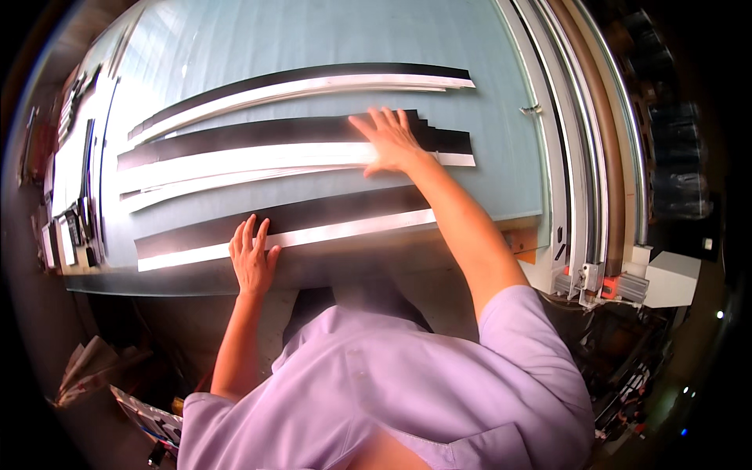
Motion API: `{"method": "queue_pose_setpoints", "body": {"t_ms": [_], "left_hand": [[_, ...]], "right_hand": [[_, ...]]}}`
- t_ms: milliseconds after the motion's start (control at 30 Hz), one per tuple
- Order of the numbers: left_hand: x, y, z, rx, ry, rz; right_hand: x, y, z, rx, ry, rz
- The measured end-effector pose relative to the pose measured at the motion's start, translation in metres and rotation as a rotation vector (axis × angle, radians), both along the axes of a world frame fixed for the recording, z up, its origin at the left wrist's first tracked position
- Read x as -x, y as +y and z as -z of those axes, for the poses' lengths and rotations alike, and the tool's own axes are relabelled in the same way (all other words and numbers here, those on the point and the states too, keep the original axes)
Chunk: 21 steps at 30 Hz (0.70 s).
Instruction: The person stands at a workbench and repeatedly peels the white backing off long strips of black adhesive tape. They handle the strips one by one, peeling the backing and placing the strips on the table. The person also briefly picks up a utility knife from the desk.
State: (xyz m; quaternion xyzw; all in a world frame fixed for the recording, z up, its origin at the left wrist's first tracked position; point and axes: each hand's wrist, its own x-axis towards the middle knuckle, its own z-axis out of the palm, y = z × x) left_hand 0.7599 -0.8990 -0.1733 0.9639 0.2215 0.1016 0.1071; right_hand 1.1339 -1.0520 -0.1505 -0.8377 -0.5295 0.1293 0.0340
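Lilac shirt (pixel 376 392): nearest my camera, filling the near side.
Near strip (pixel 317 216): black with a white band, along the table's (pixel 505 168) near edge.
Left hand (pixel 252 254): fingers loosely parted over that strip, pointing far.
Right hand (pixel 390 142): spread wide over the middle strips (pixel 251 147), arm slanting far-left; whether it presses, I cannot tell.
Far strips (pixel 313 78): beyond both hands.

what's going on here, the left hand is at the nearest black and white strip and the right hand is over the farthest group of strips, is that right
Not quite: the head view shows the right hand over the middle group of strips, not the farthest group. The left hand is at the nearest strip, as you said.
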Motion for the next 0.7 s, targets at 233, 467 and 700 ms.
{"method": "queue_pose_setpoints", "body": {"t_ms": [233,467,700], "left_hand": [[-0.023,-0.016,0.006,0.049,-0.025,-0.099],[-0.050,-0.022,0.005,0.014,-0.010,-0.124],[-0.044,-0.019,0.010,-0.003,-0.014,-0.220]], "right_hand": [[-0.015,-0.036,0.012,-0.154,0.007,-0.096],[-0.173,-0.083,0.069,-0.552,-0.083,0.291],[-0.199,-0.043,0.031,-0.091,-0.081,0.235]]}}
